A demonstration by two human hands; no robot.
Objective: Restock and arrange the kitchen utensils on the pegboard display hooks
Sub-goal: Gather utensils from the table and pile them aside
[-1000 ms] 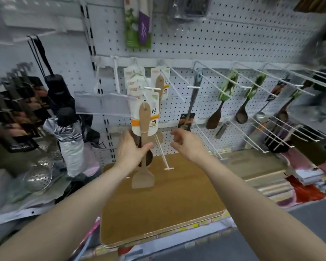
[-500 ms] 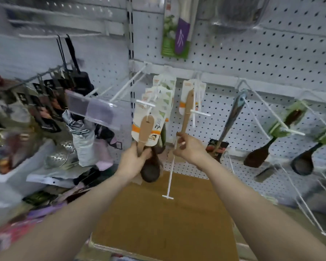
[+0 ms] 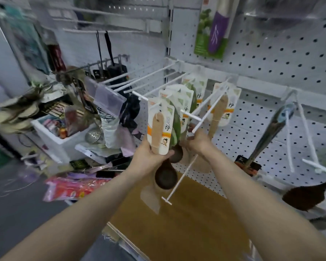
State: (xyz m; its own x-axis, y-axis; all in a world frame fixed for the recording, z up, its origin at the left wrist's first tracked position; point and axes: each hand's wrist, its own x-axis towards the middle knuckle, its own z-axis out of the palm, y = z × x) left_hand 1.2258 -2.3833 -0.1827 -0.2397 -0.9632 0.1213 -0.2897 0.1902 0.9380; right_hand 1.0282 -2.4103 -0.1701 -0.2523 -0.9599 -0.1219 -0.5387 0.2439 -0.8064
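Note:
A bunch of carded wooden spatulas (image 3: 161, 127) hangs from a white hook (image 3: 154, 86) on the pegboard (image 3: 282, 59). My left hand (image 3: 149, 157) grips the handle of the front spatula at the card's lower edge. A dark wooden spoon (image 3: 165, 177) hangs just below that hand. My right hand (image 3: 198, 143) holds the utensils behind the front card, beside a long bare hook (image 3: 183, 178). One more carded spatula (image 3: 221, 110) hangs on the hook to the right.
A wooden board (image 3: 186, 221) lies on the shelf under my arms. Dark ladles (image 3: 267, 136) and a dark spoon (image 3: 309, 194) hang at the right. At the left are a white box (image 3: 62, 140) of goods, strainers and folded umbrellas. Bare hooks jut out toward me.
The view has swung left and closer to the hooks. My left hand has closed on the front spatula's handle, and my right hand has moved in behind the cards.

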